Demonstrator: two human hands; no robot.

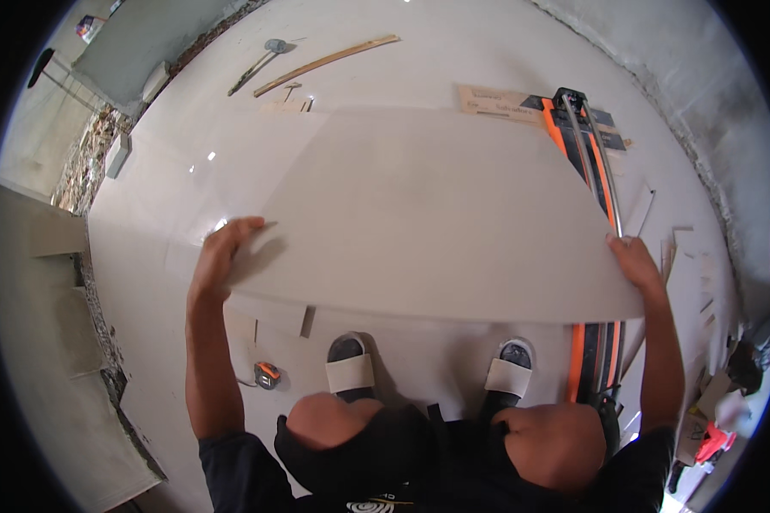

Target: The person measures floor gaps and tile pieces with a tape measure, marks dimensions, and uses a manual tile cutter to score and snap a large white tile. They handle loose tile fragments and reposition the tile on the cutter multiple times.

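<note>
A large beige floor tile [436, 222] spans the space in front of my knees, tilted with its near edge above the floor. My left hand [222, 248] is closed on its left edge, fingers over the top face. At the tile's right edge, my right hand [635, 261] grips it with the thumb toward the top; its other fingers are mostly hidden. Under the tile's right side runs an orange and black tile cutter [580, 359] with metal rails. The tile covers the cutter's middle; both of its ends show.
An orange and black tape measure [267, 374] lies near my left foot. Farther off are a mallet [274, 46], a wooden strip [325, 64] and a small hammer [293, 86]. Cardboard [496, 103] sits by the cutter's far end. Tile offcuts [678, 256] lie near the right wall.
</note>
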